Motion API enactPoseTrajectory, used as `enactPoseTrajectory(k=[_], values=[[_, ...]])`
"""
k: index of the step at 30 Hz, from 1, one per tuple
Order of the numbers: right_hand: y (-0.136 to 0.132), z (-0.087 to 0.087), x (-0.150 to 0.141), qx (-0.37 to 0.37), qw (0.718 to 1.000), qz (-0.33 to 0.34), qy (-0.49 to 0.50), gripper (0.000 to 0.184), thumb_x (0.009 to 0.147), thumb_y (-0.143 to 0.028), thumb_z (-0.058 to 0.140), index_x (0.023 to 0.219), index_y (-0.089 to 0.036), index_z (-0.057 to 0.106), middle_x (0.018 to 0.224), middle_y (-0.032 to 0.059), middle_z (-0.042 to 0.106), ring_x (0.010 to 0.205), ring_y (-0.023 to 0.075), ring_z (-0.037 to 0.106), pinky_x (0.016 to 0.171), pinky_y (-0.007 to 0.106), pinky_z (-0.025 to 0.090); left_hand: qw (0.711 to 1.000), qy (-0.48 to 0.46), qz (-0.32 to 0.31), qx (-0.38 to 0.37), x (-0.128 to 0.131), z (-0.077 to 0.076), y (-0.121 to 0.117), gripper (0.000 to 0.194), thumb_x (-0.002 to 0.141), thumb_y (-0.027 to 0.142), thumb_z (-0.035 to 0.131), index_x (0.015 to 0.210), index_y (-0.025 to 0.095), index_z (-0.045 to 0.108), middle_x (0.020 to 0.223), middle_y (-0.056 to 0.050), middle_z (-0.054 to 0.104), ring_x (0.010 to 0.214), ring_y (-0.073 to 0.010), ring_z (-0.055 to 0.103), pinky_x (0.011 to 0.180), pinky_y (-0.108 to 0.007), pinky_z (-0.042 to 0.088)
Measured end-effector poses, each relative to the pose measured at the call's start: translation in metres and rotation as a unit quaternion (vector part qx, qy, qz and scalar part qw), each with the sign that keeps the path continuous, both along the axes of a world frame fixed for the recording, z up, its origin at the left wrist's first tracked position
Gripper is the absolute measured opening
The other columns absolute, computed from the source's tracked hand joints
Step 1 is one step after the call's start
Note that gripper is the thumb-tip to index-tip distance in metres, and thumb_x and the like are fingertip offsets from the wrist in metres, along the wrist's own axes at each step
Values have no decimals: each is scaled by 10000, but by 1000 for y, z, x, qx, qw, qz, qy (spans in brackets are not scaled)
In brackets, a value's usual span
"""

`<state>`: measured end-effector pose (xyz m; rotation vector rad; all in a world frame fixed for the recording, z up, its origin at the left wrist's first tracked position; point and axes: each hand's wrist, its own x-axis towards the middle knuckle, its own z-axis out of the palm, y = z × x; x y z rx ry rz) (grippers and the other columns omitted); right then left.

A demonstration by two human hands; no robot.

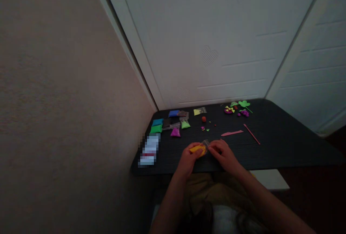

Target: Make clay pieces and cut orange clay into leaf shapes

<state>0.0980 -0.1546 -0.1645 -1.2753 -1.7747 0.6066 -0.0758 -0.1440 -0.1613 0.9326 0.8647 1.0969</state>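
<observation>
Over the near edge of the dark table, my left hand (191, 156) is wrapped round a small clear bag of yellow modelling clay (198, 150). My right hand (222, 151) pinches the bag's clear top end (206, 143) between thumb and fingers. Beyond my hands lie an orange-red clay ball (203, 119), a little pink flower shape (202, 128) and tiny green bits (208, 130). A pink modelling knife (232, 133) lies to the right of them, with a thin pink stick tool (252, 134) farther right.
Several bags of coloured clay, among them a green one (156, 129) and a magenta one (175, 132), lie at the left. A phone-like blurred rectangle (150, 149) is at the left edge. Finished clay shapes, including a green clover (244, 103) and purple grapes (244, 113), sit at the back right.
</observation>
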Motion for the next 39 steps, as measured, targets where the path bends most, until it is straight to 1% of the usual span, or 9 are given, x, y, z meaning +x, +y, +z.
enactPoseTrajectory(k=[12,19,22,25,29,32,34,36,39], values=[[-2,2,-2,16,1000,-8,-12,151,863,-322,497,831,-223,606,965,51,647,989,207,568,1002,468,302,999,-37,21,-21,1,8,-2,325,625,253,760,908,131,657,910,-71,672,834,-170,618,811,-303,465],[-4,0,-7,6,998,-52,-23,309,834,-368,537,1106,-229,582,1169,91,589,1129,248,502,1000,464,328,989,-58,139,2,-11,12,12,271,747,367,621,939,177,611,1015,-70,643,880,-174,631,807,-335,503],[-3,-5,-11,-9,997,-68,-34,306,766,-307,609,1057,-213,627,1208,118,563,1142,301,480,983,492,334,979,-37,195,45,-34,34,37,254,766,335,576,982,203,591,1105,-58,616,982,-180,608,848,-336,498],[-1,-8,-14,-24,997,-66,-34,196,768,-204,554,930,-215,665,1095,113,613,1061,306,529,935,504,372,963,16,247,104,-62,65,80,248,798,322,533,1024,228,568,1175,-19,579,1055,-156,568,887,-306,481],[2,-5,-8,-32,998,-49,-5,214,845,-235,450,945,-224,639,1009,84,640,953,225,595,865,380,466,944,154,269,115,-98,92,151,284,838,294,556,1093,168,555,1129,-55,581,1002,-167,572,861,-346,489],[5,-1,4,-50,996,-58,37,307,888,-339,401,1105,-236,593,1058,76,639,959,204,605,844,331,483,927,269,254,69,-118,92,194,336,867,332,529,1148,147,528,1139,-89,566,972,-196,580,815,-407,505],[8,0,12,-124,985,-58,105,348,885,-419,405,1121,-244,591,933,57,652,848,193,615,768,307,490,908,337,245,41,-126,87,213,344,866,332,529,1157,149,524,1156,-91,558,989,-203,574,825,-415,502],[9,0,18,-179,971,-37,154,341,871,-474,414,965,-231,634,756,22,609,702,170,581,664,279,470,890,394,229,21,-132,80,225,346,866,333,530,1159,149,524,1161,-91,556,994,-206,572,828,-417,500],[11,-1,19,-194,968,-21,161,407,847,-534,417,662,-205,570,638,-4,515,615,145,502,594,258,413,863,462,203,7,-137,71,235,344,865,338,530,1155,152,529,1158,-85,558,994,-210,573,826,-412,501]])
